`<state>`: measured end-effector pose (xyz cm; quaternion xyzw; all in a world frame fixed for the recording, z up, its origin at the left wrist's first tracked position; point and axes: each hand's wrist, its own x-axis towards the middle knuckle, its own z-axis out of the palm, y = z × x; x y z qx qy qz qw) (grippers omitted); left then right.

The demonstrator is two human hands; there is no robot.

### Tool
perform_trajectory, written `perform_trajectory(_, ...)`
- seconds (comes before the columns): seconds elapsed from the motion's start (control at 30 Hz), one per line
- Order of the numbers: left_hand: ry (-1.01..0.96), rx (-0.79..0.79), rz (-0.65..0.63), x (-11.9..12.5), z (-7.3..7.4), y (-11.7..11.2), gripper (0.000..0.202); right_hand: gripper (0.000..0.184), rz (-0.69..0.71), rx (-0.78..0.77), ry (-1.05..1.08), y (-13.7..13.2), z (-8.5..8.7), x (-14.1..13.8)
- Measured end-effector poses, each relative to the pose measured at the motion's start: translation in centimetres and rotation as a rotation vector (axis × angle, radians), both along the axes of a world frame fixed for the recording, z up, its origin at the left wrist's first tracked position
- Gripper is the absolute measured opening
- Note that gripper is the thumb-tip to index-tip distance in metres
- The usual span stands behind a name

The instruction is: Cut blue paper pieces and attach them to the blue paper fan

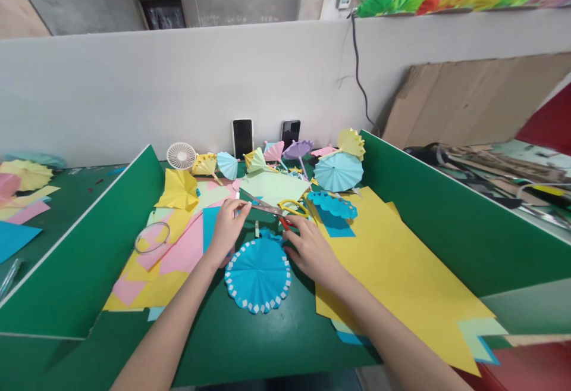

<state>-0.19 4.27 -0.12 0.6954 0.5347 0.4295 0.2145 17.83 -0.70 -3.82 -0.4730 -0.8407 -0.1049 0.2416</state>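
My right hand (310, 245) grips a pair of scissors (267, 207) by the red handle, while the yellow handle loop stands out above my fingers. Their blades are spread and point left. My left hand (228, 227) is pinched at the tip of the lower blade; whether a small scrap is also between those fingers I cannot make out. Below both hands, flat on the green table, lies a round pleated blue paper fan (259, 272) with a scalloped edge dotted with small white diamonds. Crumpled blue paper (270, 235) shows at its top.
Large yellow sheets (383, 272) cover the right side, coloured paper scraps (182, 248) the left. Green dividers (446, 218) flank the workspace. Along the back stand small paper umbrellas (272, 152), two phones (243, 138) and a white fan (181, 156). A clear ring (152, 237) lies left.
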Motion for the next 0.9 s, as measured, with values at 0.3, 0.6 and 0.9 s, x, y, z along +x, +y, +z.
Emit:
perform_trajectory(0.3,-0.001,0.017,-0.006,-0.1,-0.35,0.09,0.017,0.01,-0.023,0.022,0.059,0.09,0.04,-0.03)
perform_trajectory(0.6,-0.009,-0.019,-0.013,-0.02,-0.3,0.03,0.018,0.02,0.0,-0.023,0.074,0.14,-0.16,-0.38)
perform_trajectory(0.9,-0.032,-0.019,-0.01,0.05,-0.29,-0.15,0.016,0.017,-0.013,-0.082,0.226,0.07,0.12,-0.8)
